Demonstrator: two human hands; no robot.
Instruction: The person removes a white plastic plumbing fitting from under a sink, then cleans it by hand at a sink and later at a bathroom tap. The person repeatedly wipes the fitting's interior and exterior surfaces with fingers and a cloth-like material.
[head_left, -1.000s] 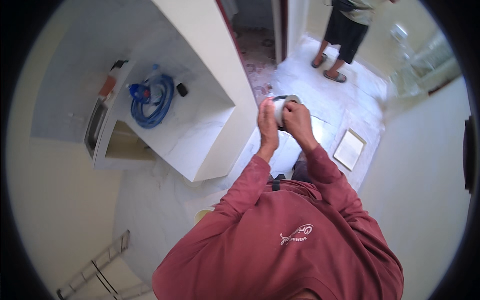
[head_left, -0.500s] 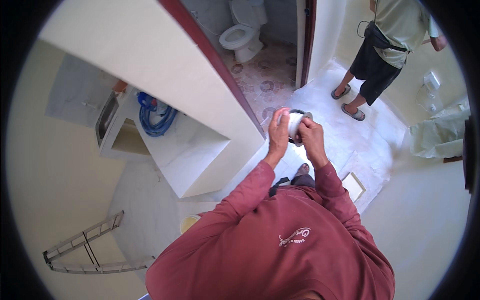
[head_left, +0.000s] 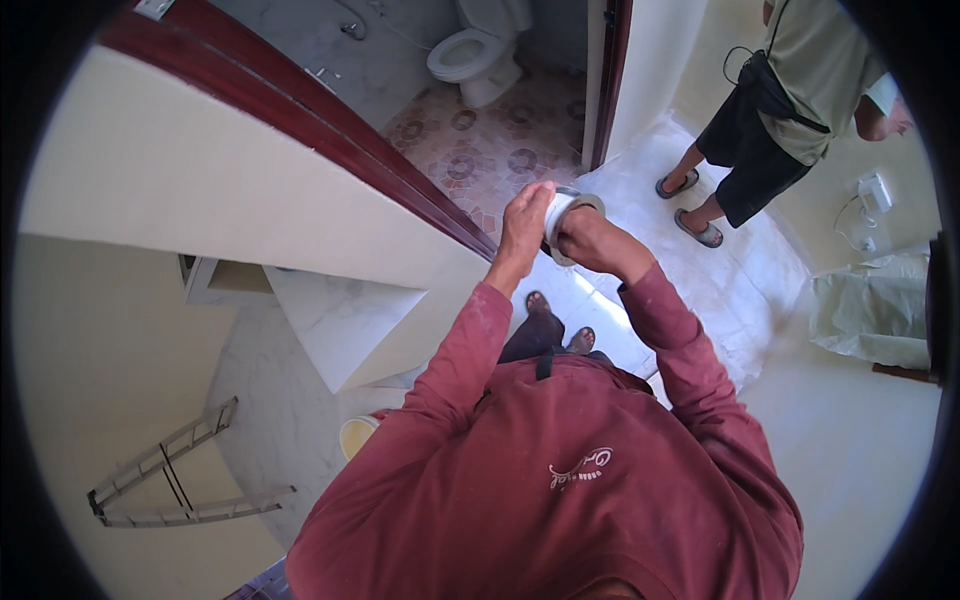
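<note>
Held out in front of me is a round, white, spool-like thing with a pale grey rim (head_left: 558, 211); its exact kind does not show. My left hand (head_left: 521, 230) is closed along its left side, fingers pointing away. My right hand (head_left: 603, 242) grips it from the right, with the fingers curled into its round face and partly hidden. Both hands are at chest height, just in front of the bathroom doorway.
Dark red door frame (head_left: 330, 115) borders the bathroom, with a toilet (head_left: 465, 58) inside. Another person (head_left: 765, 120) stands at far right. A marble-topped counter (head_left: 345, 310), a folding ladder (head_left: 165, 465) and a bucket (head_left: 357, 436) are at left. Plastic sheeting (head_left: 870, 308) hangs right.
Both hands have moved left with the white spool-like thing, and it has tilted. My right hand has turned, its fingers now in the round face. The view has shifted; both my feet now show.
</note>
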